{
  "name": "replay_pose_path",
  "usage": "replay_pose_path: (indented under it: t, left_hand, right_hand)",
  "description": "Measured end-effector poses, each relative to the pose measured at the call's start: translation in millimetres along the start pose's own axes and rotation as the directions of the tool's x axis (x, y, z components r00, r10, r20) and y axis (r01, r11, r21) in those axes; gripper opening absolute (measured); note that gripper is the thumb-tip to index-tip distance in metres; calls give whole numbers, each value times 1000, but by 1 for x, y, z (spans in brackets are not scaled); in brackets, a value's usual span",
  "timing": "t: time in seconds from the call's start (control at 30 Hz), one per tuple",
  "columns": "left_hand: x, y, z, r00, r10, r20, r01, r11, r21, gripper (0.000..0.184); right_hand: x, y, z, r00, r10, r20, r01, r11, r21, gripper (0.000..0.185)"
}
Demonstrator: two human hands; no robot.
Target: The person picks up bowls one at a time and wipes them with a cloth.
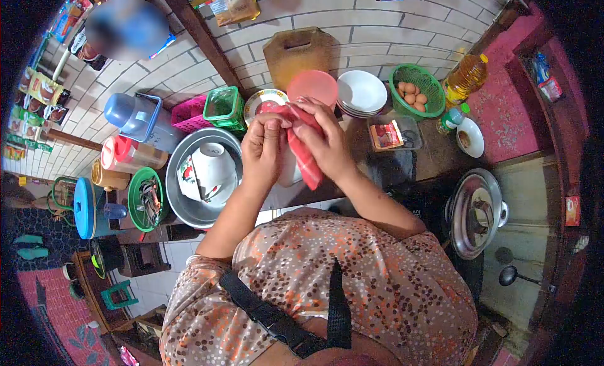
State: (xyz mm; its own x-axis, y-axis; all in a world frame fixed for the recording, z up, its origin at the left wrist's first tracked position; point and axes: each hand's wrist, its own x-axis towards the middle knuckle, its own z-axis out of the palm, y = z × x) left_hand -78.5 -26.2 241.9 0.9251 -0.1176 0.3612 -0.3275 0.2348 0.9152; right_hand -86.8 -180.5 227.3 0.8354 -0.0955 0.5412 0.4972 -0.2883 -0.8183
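Standing at a dark counter (434,157), you have a blue-lidded container (83,208) at left, then a green basket (133,195) of cutlery (149,202). Red-lidded containers (128,153) and a blue jug (141,123) stand just beyond. Next right, a metal basin (178,210) has white bowls (214,164) in it; pink basket (190,116) and green container (224,106) at its far side. Your left hand (263,142) is curled, thumb drawn in to the fingers, pinching the upper left edge of a red cloth (307,161). Cloth is up in front of your chest, between both hands, lower end hanging to a point. Your right hand (326,144) has it from the right, thumb in front, fingers bent over the top, grip closed. Beyond the hands: a pink bowl (313,84) and a cutting board (292,64) upright against the wall. Going right: stacked white bowls (362,91), a clear tub (412,125) with a packet (387,134), a green colander (434,83) of eggs (412,92), an oil bottle (467,79) and a green-capped bottle (452,119). Near right, a metal lid (469,205); a ladle (508,275) farther right.
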Motion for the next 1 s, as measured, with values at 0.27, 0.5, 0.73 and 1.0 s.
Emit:
replay_pose_path:
  t: [0.27, 0.5, 0.73, 1.0]
  left_hand:
    - [-1, -3, -2, 1000, 10, 9, -11, 999, 45, 22]
    - [5, -6, 15, 989, 66, -129, -70, 997, -26, 21]
    - [12, -7, 9, 986, 86, -140, -109, 980, -165, 23]
    - [12, -6, 11, 988, 149, -43, -152, 986, -74, 17]
  right_hand:
    - [3, 26, 7, 938, 341, 66, -344, 888, 305, 40]
    - [-2, -4, 6, 992, -111, -66, 93, 968, -231, 45]
    - [-20, 2, 0, 972, -196, -128, 184, 978, -96, 65]
    - [-21, 16, -7, 987, 148, -65, -112, 919, 377, 71]
